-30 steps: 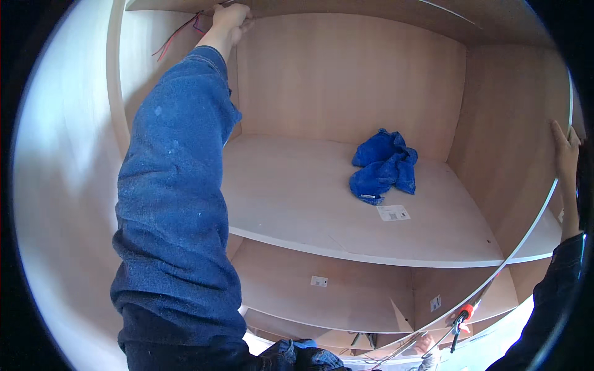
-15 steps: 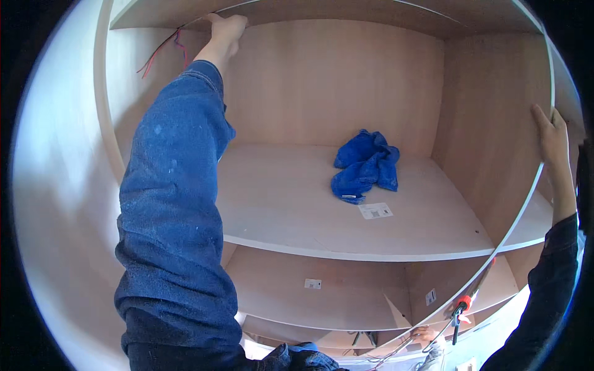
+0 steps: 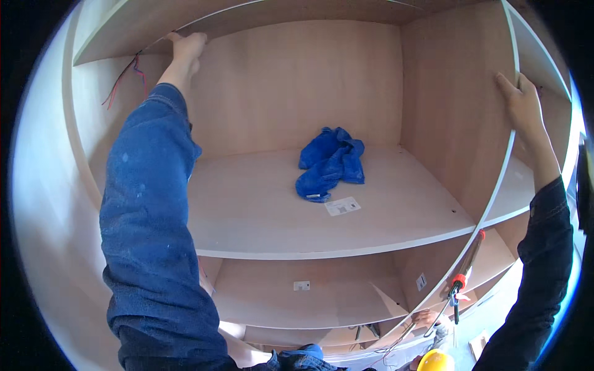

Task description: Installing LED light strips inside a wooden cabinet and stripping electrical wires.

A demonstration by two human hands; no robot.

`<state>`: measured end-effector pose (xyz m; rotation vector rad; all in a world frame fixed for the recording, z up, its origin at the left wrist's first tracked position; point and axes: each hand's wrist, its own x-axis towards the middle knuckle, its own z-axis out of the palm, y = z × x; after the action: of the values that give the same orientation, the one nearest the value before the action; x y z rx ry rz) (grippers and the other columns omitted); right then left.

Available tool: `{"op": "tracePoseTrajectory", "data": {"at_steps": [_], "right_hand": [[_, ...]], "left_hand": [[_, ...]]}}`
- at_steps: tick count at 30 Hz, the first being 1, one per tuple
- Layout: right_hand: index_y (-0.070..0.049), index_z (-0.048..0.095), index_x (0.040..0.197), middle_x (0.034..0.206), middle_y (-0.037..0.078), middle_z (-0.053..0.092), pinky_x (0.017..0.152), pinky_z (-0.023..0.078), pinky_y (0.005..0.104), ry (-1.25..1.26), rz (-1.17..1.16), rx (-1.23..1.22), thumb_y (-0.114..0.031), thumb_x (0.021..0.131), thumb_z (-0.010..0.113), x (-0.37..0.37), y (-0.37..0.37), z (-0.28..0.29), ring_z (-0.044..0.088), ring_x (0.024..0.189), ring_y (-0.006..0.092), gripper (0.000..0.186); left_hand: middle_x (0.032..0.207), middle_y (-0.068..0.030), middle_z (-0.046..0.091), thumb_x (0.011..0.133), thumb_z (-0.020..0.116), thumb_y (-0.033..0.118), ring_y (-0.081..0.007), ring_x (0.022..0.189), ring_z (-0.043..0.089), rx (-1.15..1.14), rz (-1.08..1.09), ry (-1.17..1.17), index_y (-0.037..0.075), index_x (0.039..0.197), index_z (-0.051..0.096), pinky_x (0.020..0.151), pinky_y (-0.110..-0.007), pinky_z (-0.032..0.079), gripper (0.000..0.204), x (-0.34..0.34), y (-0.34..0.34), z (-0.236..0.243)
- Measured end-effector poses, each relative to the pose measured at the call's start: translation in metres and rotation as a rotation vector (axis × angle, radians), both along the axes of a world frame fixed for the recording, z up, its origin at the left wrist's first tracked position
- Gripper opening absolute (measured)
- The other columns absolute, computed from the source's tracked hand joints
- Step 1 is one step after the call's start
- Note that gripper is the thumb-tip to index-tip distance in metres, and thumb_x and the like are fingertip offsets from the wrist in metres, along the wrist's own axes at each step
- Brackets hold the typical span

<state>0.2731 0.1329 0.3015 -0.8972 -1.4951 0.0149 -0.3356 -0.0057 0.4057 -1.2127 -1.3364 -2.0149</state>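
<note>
My left hand (image 3: 187, 54) reaches up to the underside of the top shelf (image 3: 309, 18). Its fingers are bent against a thin strip line running along that underside; whether they pinch the strip is hidden. Beside it, red, blue and dark wires (image 3: 119, 83) dangle from the strip's left end. My right hand (image 3: 525, 106) is wrapped round the front edge of the upright panel (image 3: 455, 105), thumb on the inner face. Between my arms, a crumpled blue cloth (image 3: 331, 162) lies on the middle shelf (image 3: 247, 210), just behind a white paper label (image 3: 342, 206).
A long tool with red and black parts (image 3: 459, 283) hangs by the upright panel, lower right. Below it show another person's hand (image 3: 424, 318) and yellow hard hat (image 3: 436, 361). Lower shelves (image 3: 247, 290) continue underneath, and a white wall (image 3: 46, 216) stands at the left.
The whole view has shifted, so the cabinet appears farther left. Both my hands keep about the same places on the shelf and panel. The other person's yellow hard hat has come into view.
</note>
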Motion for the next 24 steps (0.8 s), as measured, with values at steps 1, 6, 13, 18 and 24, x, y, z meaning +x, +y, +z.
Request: {"op": "tracePoseTrajectory", "data": {"at_steps": [1,6,13,18,24], "right_hand": [[0.007,0.061,0.125,0.107,0.022,0.071,0.086,0.057,0.0338,-0.005,0.004,-0.001,-0.033,0.101,0.062,0.001,-0.002,-0.001,0.072,0.092,0.0269,0.046],[0.007,0.061,0.126,0.108,0.023,0.071,0.086,0.057,0.0350,0.053,0.051,-0.020,-0.032,0.101,0.062,-0.006,-0.007,0.000,0.072,0.092,0.0281,0.047],[0.009,0.063,0.118,0.098,0.023,0.072,0.074,0.060,0.0351,0.023,0.031,0.048,-0.029,0.098,0.064,0.001,-0.002,0.001,0.073,0.083,0.0284,0.043],[0.009,0.063,0.116,0.096,0.022,0.071,0.073,0.058,0.0349,-0.014,0.037,0.042,-0.028,0.098,0.064,-0.001,-0.004,0.006,0.071,0.080,0.0263,0.041],[0.008,0.064,0.114,0.097,0.020,0.071,0.072,0.056,0.0349,0.006,0.106,-0.017,-0.027,0.099,0.064,0.002,-0.006,0.003,0.070,0.079,0.0259,0.039]], "left_hand": [[0.130,-0.0324,0.053,0.086,0.064,0.013,-0.0307,0.103,0.060,-0.020,-0.033,0.004,-0.011,0.156,-0.012,0.092,-0.034,0.051,0.106,0.007,0.001,0.000],[0.126,-0.0313,0.058,0.089,0.066,0.018,-0.0292,0.099,0.064,-0.081,0.188,-0.053,-0.014,0.156,0.011,0.089,-0.034,0.052,0.093,0.047,0.003,-0.007],[0.146,-0.0277,0.052,0.091,0.067,0.023,-0.0334,0.128,0.059,-0.794,0.104,0.458,-0.012,0.143,0.048,0.106,-0.041,0.051,0.066,0.176,0.032,-0.060],[0.148,-0.0343,0.045,0.091,0.065,0.018,-0.0410,0.134,0.053,-0.622,0.081,0.414,-0.015,0.150,0.031,0.109,-0.044,0.049,0.075,0.186,0.040,-0.063],[0.156,-0.0399,0.020,0.088,0.061,0.013,-0.0470,0.142,0.037,-0.123,0.003,-0.059,-0.018,0.154,0.005,0.115,-0.045,0.037,0.093,0.148,0.025,-0.019]]}}
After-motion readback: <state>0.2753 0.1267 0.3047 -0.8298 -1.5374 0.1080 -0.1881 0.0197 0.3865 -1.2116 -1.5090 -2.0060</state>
